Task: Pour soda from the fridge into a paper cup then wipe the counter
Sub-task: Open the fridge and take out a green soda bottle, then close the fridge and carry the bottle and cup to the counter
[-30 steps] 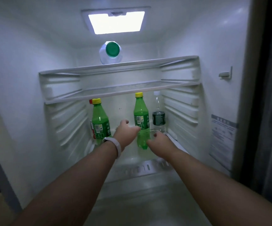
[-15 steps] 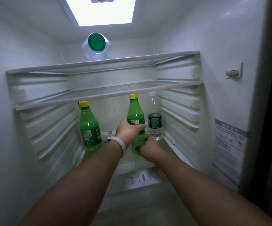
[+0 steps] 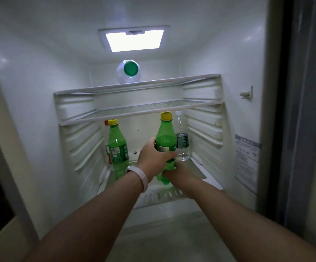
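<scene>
Inside the open fridge, a green soda bottle (image 3: 165, 137) with a yellow cap is held by both hands above the front of the lower shelf (image 3: 196, 172). My left hand (image 3: 153, 157) grips its middle at the label. My right hand (image 3: 176, 173) curls round its lower part. A white band sits on my left wrist. The bottle is tilted slightly and its base hangs just in front of the shelf's edge.
A second green soda bottle (image 3: 117, 148) stands at the left of the shelf, with a red-capped bottle (image 3: 107, 146) behind it. A clear water bottle (image 3: 181, 140) stands at the right. A green-capped jug (image 3: 128, 72) lies on the top shelf (image 3: 172, 80).
Both hands reached the right green bottle, closed round it and drew it forward and a little up off the shelf.
</scene>
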Demonstrator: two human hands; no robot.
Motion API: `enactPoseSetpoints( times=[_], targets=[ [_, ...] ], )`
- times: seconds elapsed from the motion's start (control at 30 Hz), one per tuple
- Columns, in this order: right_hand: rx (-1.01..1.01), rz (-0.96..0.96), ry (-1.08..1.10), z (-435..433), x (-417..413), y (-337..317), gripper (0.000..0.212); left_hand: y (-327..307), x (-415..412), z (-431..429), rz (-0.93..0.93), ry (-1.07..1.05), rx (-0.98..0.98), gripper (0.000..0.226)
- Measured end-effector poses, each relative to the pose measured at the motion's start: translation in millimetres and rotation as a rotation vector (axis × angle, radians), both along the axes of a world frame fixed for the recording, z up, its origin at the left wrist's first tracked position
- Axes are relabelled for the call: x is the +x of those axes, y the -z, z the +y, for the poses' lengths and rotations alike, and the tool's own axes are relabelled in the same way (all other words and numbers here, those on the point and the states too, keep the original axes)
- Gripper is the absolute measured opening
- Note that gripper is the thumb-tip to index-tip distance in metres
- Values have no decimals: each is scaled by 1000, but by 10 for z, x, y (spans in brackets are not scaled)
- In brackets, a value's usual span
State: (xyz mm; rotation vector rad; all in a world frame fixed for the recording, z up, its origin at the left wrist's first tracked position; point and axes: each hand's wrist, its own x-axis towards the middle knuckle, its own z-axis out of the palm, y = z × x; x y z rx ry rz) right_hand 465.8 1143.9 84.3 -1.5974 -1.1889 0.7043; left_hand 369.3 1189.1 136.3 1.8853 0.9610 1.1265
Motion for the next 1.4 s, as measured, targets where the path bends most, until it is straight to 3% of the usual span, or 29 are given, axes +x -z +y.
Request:
enactPoseSetpoints(
  times=[0.1, 0.2, 0.53, 0.73, 0.87, 1.13, 1.4],
  targets=[
    [-56, 123, -4, -244, -121, 29, 29, -19, -174, -269, -40, 5, -45, 43],
    [-89, 231, -17, -515, -233, 60, 47, -10, -349, -528, -73, 23, -57, 46],
    [-70, 466, -37, -1535, -657, 297, 35, 116, -834, -1498, -112, 104, -78, 40],
    [-35, 553, -24, -2130, -828, 400, 31, 243, -1030, -2084, -116, 120, -45, 42],
    [-50, 591, -50, -2545, -857, 495, 39, 352, -1120, -2476, -156, 135, -61, 39],
    [-33, 705, -64, -3369, -863, 568, 22, 441, -1151, -3214, -219, 163, -122, 35],
    [-44, 704, -78, -4193, -711, 488, 28, 400, -955, -4164, -323, 158, -137, 36]
  ],
)
